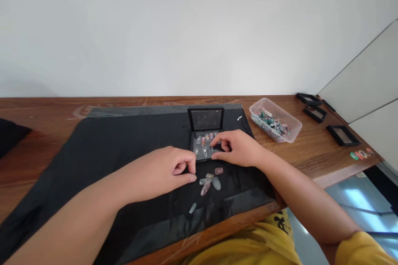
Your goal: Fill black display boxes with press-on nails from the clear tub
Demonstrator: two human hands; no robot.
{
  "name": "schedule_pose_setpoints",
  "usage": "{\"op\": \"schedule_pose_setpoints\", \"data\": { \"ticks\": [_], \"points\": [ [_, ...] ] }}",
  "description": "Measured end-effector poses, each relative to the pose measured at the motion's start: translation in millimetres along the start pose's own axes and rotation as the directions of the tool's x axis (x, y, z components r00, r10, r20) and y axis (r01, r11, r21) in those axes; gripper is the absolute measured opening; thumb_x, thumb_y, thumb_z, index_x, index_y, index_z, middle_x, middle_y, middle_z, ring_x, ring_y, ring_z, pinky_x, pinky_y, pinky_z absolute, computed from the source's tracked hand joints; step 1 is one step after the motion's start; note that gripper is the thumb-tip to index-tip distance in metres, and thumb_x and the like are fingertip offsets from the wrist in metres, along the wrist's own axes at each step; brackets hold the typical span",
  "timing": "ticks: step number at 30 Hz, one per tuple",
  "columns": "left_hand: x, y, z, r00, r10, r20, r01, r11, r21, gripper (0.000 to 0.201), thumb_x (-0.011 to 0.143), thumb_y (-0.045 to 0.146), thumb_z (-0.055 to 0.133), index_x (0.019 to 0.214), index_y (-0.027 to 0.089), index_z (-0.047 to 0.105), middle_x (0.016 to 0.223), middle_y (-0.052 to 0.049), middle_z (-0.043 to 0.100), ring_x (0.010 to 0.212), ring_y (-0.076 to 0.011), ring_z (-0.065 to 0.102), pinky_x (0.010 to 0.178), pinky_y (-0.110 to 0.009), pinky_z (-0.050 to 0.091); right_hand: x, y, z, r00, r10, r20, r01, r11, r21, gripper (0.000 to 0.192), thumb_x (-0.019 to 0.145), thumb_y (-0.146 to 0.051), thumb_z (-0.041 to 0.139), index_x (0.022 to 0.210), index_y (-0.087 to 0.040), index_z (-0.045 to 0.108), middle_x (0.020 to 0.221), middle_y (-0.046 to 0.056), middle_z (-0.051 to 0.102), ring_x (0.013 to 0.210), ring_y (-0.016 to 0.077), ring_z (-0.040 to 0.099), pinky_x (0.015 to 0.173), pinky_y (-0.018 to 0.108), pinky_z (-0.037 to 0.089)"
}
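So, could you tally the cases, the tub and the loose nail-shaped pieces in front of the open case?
Open black rectangular case: 1
Black rectangular window-topped cases at the right: 3
Clear rectangular plastic tub: 1
Loose translucent nail-shaped pieces: 6, as far as I can make out
Total: 11

A transparent plastic tub (pixel 266 103) stands on the wooden table (pixel 300 155) I view remotely, with three black-framed boxes (pixel 343 136) to its right, small colored discs (pixel 359 155) along the edge and a white wall (pixel 199 29) behind.
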State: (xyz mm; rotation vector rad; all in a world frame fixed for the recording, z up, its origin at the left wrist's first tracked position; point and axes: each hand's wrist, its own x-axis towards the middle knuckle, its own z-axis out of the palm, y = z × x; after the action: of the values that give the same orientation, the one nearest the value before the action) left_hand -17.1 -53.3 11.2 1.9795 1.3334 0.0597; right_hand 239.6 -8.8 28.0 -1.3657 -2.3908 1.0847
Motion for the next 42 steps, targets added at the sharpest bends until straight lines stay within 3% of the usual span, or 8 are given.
{"op": "schedule_pose_setpoints", "data": {
  "ticks": [6,10,13,16,20,27,35,42],
  "points": [
    [-1,3,-1.4,0.987,0.048,-0.157,-0.062,0.995,-0.084,0.034,0.092,0.057,0.072,0.078,0.026,0.07,0.056,0.007,0.037,0.054,-0.0146,0.031,0.057,-0.032,0.027,2,2,3,1.0,-0.014,-0.005,0.014,1.0,0.02,0.032,0.093,-0.016,0.092,0.124,-0.016,0.084,0.07,-0.01,0.057,0.064,0.0092,0.052,0.071,0.026,0.038],
    [-1,3,1.4,0.931,0.072,-0.359,-0.113,0.989,-0.094,0.045,0.096,0.069,0.067,0.083,0.025,0.074,0.058,0.007,0.039,0.054,-0.0135,0.036,0.056,-0.029,0.029,1,10,3,0.997,-0.073,-0.035,0.076,0.993,0.086,0.026,0.093,-0.017,0.09,0.119,-0.016,0.084,0.069,-0.009,0.057,0.063,0.009,0.051,0.069,0.025,0.038],
    [1,6,3.5,0.842,0.178,-0.509,-0.231,0.972,-0.041,0.04,0.099,0.062,0.069,0.083,0.026,0.077,0.061,0.006,0.053,0.056,-0.0138,0.047,0.057,-0.028,0.037,1,14,2,0.983,-0.157,-0.096,0.177,0.95,0.258,0.022,0.096,-0.029,0.088,0.112,-0.016,0.084,0.068,-0.008,0.057,0.062,0.0093,0.048,0.066,0.025,0.038],
    [3,11,3.2,0.714,0.33,-0.617,-0.379,0.924,0.056,0.032,0.104,0.051,0.07,0.083,0.029,0.078,0.072,0.004,0.071,0.064,-0.0151,0.063,0.064,-0.027,0.049,1,15,3,0.965,-0.24,-0.108,0.263,0.845,0.466,0.036,0.092,-0.048,0.091,0.106,-0.016,0.083,0.068,-0.007,0.058,0.06,0.0094,0.046,0.061,0.024,0.038],
    [3,17,2.5,0.554,0.469,-0.687,-0.512,0.843,0.163,0.027,0.107,0.043,0.077,0.084,0.028,0.078,0.079,0.002,0.082,0.071,-0.0161,0.076,0.068,-0.026,0.059,1,11,6,0.967,-0.252,-0.041,0.223,0.758,0.613,0.05,0.087,-0.063,0.094,0.096,-0.015,0.083,0.074,-0.002,0.068,0.062,0.0094,0.049,0.058,0.024,0.039],
    [0,19,1.0,0.417,0.571,-0.707,-0.6,0.757,0.258,0.016,0.107,0.03,0.08,0.091,0.029,0.081,0.083,0.003,0.087,0.073,-0.0179,0.083,0.07,-0.028,0.069,-3,6,10,0.971,-0.23,0.068,0.111,0.683,0.722,0.05,0.082,-0.062,0.099,0.094,-0.016,0.084,0.072,-0.002,0.071,0.062,0.0104,0.058,0.059,0.024,0.045],
    [2,20,4.1,0.386,0.615,-0.687,-0.604,0.732,0.315,0.02,0.103,0.014,0.077,0.089,0.029,0.079,0.087,0.004,0.089,0.079,-0.0169,0.086,0.077,-0.026,0.072,-6,1,10,0.98,-0.198,0.028,0.122,0.703,0.7,0.046,0.076,-0.055,0.105,0.094,-0.018,0.083,0.063,-0.007,0.065,0.047,0.0049,0.046,0.046,0.02,0.031],
    [4,20,7.0,0.416,0.572,-0.707,-0.629,0.743,0.23,0.018,0.1,0.013,0.079,0.091,0.029,0.078,0.088,0.004,0.089,0.081,-0.016,0.085,0.079,-0.026,0.071,-5,-1,8,0.981,-0.178,0.071,0.071,0.683,0.727,0.048,0.073,-0.054,0.106,0.09,-0.018,0.078,0.06,-0.009,0.062,0.048,0.0055,0.048,0.048,0.02,0.033]
  ]
}}
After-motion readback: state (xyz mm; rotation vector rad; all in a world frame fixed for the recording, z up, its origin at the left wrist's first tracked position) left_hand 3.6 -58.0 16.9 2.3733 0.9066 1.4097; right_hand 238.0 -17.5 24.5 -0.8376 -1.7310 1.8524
